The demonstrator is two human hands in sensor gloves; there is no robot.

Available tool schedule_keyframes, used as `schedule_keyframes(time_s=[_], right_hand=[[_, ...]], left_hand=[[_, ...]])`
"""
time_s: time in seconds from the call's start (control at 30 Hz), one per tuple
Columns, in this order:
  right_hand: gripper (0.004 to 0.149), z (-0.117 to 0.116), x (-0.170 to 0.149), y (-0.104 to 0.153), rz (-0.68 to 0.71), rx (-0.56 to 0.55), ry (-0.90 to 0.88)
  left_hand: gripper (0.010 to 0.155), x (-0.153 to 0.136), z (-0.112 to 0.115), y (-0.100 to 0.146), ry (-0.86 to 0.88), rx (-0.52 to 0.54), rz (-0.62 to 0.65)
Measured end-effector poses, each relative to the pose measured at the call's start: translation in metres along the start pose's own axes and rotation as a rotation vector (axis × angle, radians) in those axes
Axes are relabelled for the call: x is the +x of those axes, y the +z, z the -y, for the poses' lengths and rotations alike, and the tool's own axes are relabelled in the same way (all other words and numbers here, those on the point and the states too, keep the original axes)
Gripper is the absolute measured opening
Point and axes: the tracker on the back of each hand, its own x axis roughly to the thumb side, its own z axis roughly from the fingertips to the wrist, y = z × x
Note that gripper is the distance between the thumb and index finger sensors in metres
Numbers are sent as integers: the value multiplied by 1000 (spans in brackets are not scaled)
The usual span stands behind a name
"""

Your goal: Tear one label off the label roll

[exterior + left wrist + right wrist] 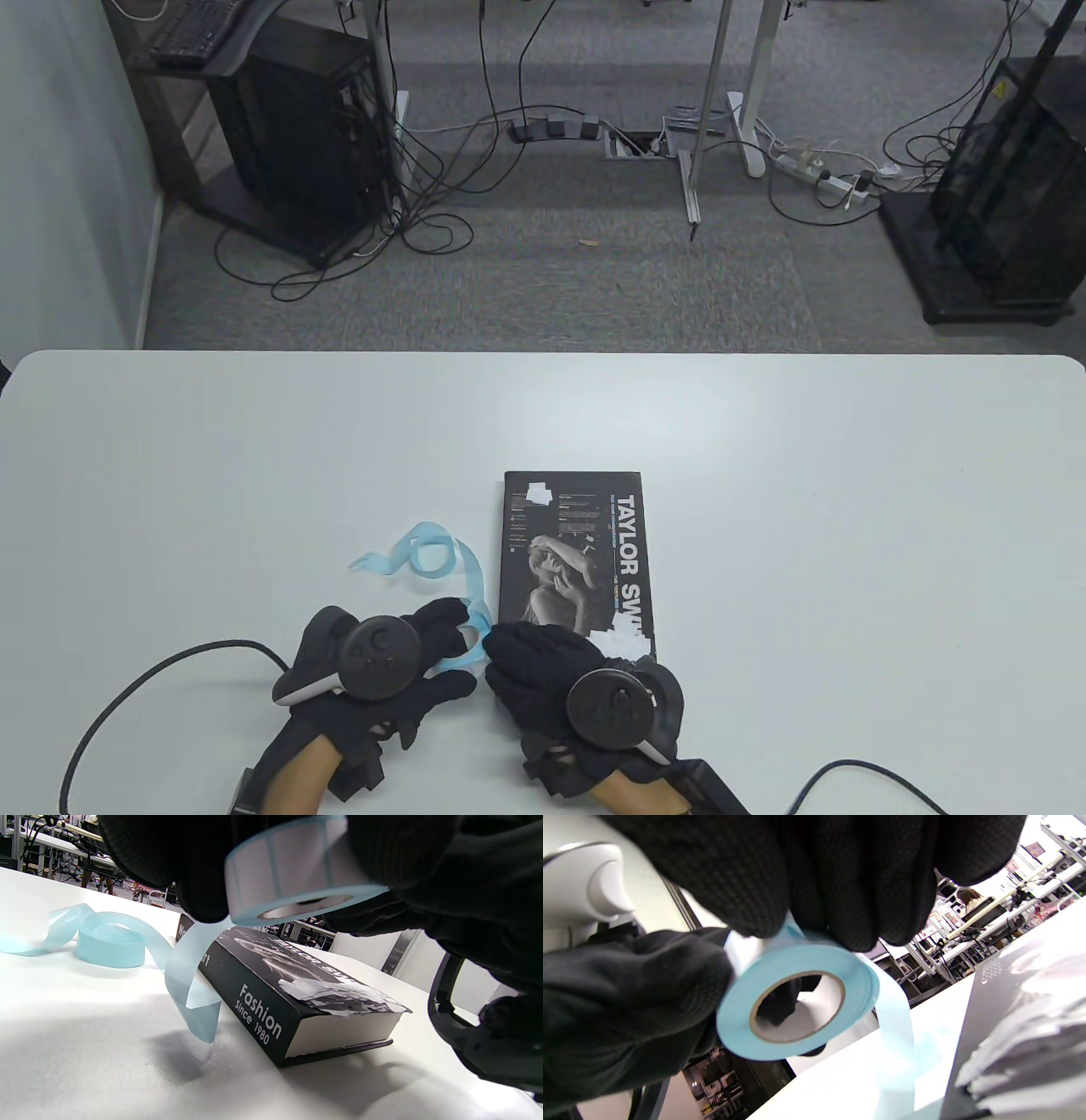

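We hold the label roll (797,1001) in our left hand (390,671); our right hand (543,671) pinches its top edge from the right, backing strip (441,560) trailing away.

We see a wide white surface (764,475) with rounded far corners. On it lies a black hardcover book (577,552), flat, its cover showing a grey portrait and white lettering that reads "TAYLOR SW"; the spine in the left wrist view reads "Fashion Since 1980". Torn white paper scraps (624,641) cling to the cover's near corner, and a smaller white scrap (537,492) sits near its far corner. Beyond the surface we see grey carpet (594,280), a black computer tower (293,127) at far left with tangled black cables (407,212), white desk legs (704,110), a white power strip (814,170) and a black wheeled cabinet (1010,178) at far right.
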Motion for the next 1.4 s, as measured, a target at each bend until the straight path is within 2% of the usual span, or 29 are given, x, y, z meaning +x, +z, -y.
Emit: schedule_keyframes(time_s=[0.33, 0.47, 0.67, 0.8, 0.93, 1.4], right_hand=[[40, 21, -32, -2, -98, 5, 16], [42, 37, -52, -4, -105, 19, 174], [43, 55, -82, -9, -137, 108, 385], [45, 55, -91, -11, -147, 182, 464], [45, 52, -92, -10, -148, 249, 453], [42, 43, -86, -9, -123, 315, 396]], left_hand=[[60, -4, 1, 1, -71, -26, -36], [60, -8, 1, 2, -93, -32, -58], [60, -8, 0, 2, -115, -47, -69], [60, -9, 1, 2, -122, -55, -71], [60, -10, 1, 3, -136, -61, -80], [60, -13, -1, 4, -149, -75, -106]])
